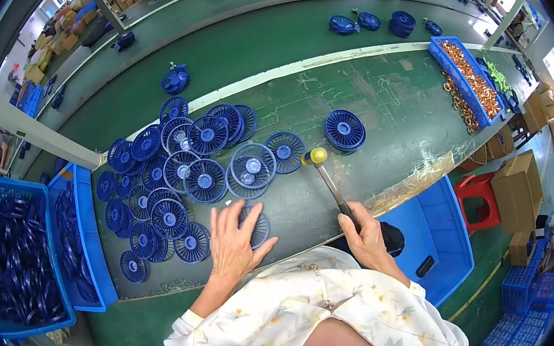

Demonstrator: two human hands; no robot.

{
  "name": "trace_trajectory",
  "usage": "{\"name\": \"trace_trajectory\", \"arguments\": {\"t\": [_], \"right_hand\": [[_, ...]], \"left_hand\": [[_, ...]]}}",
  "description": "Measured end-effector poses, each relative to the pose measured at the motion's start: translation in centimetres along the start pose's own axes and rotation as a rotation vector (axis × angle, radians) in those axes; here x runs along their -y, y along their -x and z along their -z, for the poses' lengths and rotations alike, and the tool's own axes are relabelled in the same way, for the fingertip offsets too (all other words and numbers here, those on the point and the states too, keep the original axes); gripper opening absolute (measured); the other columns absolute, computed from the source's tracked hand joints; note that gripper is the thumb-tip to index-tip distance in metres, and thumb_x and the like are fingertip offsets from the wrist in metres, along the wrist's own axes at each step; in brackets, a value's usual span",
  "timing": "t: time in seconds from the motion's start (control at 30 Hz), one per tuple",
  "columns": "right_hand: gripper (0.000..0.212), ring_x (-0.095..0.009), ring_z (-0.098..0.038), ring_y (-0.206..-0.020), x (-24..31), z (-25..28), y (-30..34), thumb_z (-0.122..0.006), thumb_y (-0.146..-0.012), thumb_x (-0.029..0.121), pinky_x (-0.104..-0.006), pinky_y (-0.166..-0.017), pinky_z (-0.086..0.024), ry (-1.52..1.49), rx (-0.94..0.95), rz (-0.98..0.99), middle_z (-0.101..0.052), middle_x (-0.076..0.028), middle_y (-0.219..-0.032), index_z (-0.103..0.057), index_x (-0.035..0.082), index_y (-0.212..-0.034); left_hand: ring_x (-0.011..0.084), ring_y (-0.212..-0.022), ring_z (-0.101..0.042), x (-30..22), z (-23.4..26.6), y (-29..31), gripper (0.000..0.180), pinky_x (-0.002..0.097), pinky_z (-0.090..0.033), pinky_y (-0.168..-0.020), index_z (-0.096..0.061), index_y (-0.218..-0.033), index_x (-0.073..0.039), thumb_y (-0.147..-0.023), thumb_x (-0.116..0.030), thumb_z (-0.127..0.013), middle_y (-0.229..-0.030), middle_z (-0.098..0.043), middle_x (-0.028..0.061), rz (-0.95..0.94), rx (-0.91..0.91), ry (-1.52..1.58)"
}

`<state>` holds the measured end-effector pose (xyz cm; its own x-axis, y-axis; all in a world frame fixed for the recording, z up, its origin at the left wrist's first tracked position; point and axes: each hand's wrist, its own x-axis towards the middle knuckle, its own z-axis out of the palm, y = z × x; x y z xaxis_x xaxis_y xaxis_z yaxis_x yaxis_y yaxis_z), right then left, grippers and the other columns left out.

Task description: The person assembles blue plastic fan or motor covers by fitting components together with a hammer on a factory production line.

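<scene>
My right hand is closed round the dark grip of a small hammer, whose yellow head points away from me over the bench. Fingers spread, my left hand is at the bench's near edge. Partly under it, by the thumb and forefinger, is a round blue fan grille; whether I touch it I cannot tell. Just beyond lies another grille with a paler disc. A further grille lies beside the hammer head, and a stack of grilles stands farther right. Many more grilles overlap on the left.
Blue crates of dark blue parts stand at the left. A blue tray of copper-coloured rings sits at the far right. A blue bin is right of my lap, near a red stool. Beyond the bench, a green conveyor carries blue assemblies.
</scene>
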<state>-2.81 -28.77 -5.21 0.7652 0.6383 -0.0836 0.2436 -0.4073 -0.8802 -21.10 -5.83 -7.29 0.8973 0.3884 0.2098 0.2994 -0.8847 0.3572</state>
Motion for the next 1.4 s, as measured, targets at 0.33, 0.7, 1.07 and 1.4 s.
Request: {"name": "trace_trajectory", "arguments": {"t": [0.33,0.7,1.07,1.4], "right_hand": [[0.025,-0.048,-0.07,-0.082,2.0,-2.0,-3.1,-0.061,-0.106,0.024,-0.0503,-0.073,-0.052,0.126,0.058,-0.019,-0.066,-0.026,-0.085,-0.06,0.005,-0.122],[0.024,-0.052,-0.068,-0.081,2.4,-0.1,-2.1,-0.06,-0.106,0.025,-0.0526,-0.069,-0.05,0.217,0.054,-0.137,-0.066,-0.027,-0.08,-0.06,0.007,-0.122],[0.023,-0.057,-0.065,-0.085,3.1,-1.2,-5.0,-0.056,-0.107,0.028,-0.0657,-0.074,-0.051,0.451,0.12,-0.06,-0.067,-0.034,-0.083,-0.055,0.006,-0.115],[0.025,-0.057,-0.064,-0.086,2.0,-0.7,-5.3,-0.057,-0.107,0.029,-0.0655,-0.073,-0.048,0.405,0.107,-0.031,-0.067,-0.034,-0.085,-0.054,0.006,-0.117]], "left_hand": [[0.0364,-0.138,-0.052,0.5,-1.4,-6.9,0.072,0.0598,-0.028,-0.124,-0.054,-0.151,-0.014,-0.086,-0.03,-0.081,-0.148,-0.056,0.0156,-0.113,-0.107,0.02],[0.0355,-0.131,-0.055,1.4,1.1,-4.8,0.07,0.0644,-0.025,-0.124,-0.06,-0.135,-0.008,-0.073,-0.028,-0.086,-0.131,-0.06,0.0156,0.011,-0.205,0.041],[0.041,-0.143,-0.046,0.9,-2.4,-11.4,0.119,0.0579,-0.029,-0.125,-0.031,-0.161,0.002,-0.069,-0.039,-0.095,-0.151,-0.051,0.0254,0.035,-0.15,0.152],[0.0393,-0.144,-0.049,1.1,-4.2,-14.7,0.12,0.0576,-0.027,-0.126,-0.034,-0.16,0.001,-0.067,-0.043,-0.096,-0.149,-0.055,0.026,-0.06,-0.047,0.193]]}}
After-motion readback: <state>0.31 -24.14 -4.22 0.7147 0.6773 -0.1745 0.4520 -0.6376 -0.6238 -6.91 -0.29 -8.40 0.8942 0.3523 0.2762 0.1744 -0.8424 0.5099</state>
